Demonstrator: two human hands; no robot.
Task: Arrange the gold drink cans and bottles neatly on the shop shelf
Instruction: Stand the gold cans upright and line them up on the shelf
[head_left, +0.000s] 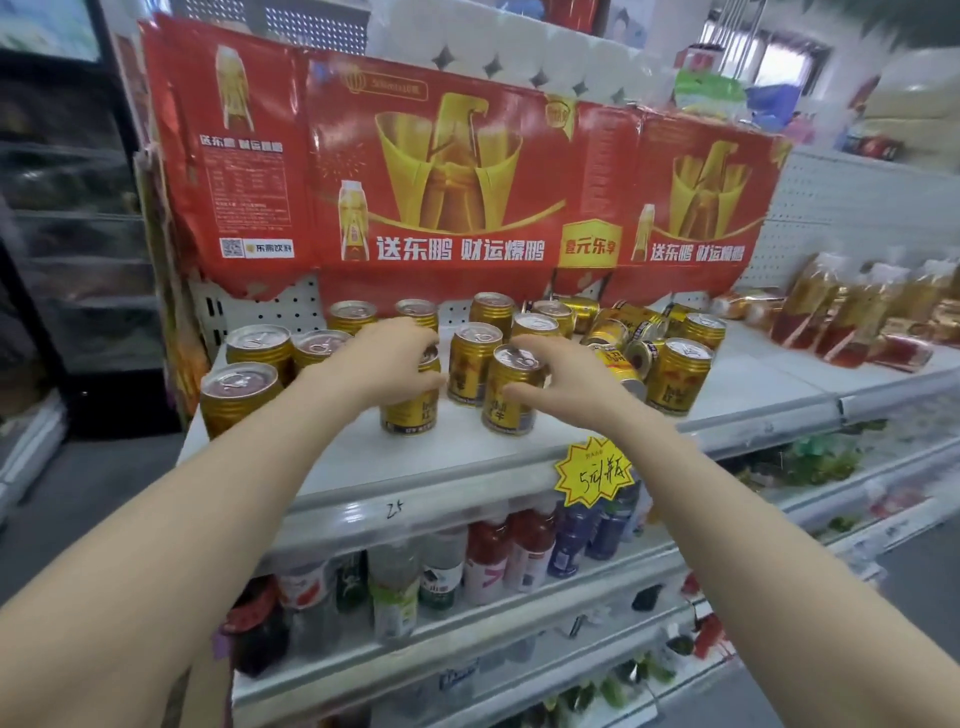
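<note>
Several gold drink cans stand upright on the white top shelf (467, 457). My left hand (387, 358) grips one front can (408, 413) from above. My right hand (566, 376) curls round the right side of the neighbouring front can (511, 395), thumb low on its front. Behind my right hand several gold cans (623, 332) lie tipped over in a heap. One upright can (678, 374) stands to the right of the heap. Gold bottles (831, 312) with red bases stand and lean at the far right of the shelf.
A red and gold promotional banner (457, 182) hangs along the shelf's back. A yellow starburst price tag (595, 473) sticks out from the front edge. Lower shelves hold assorted drink bottles (498, 556). A dark glass-door fridge (72, 208) stands at left.
</note>
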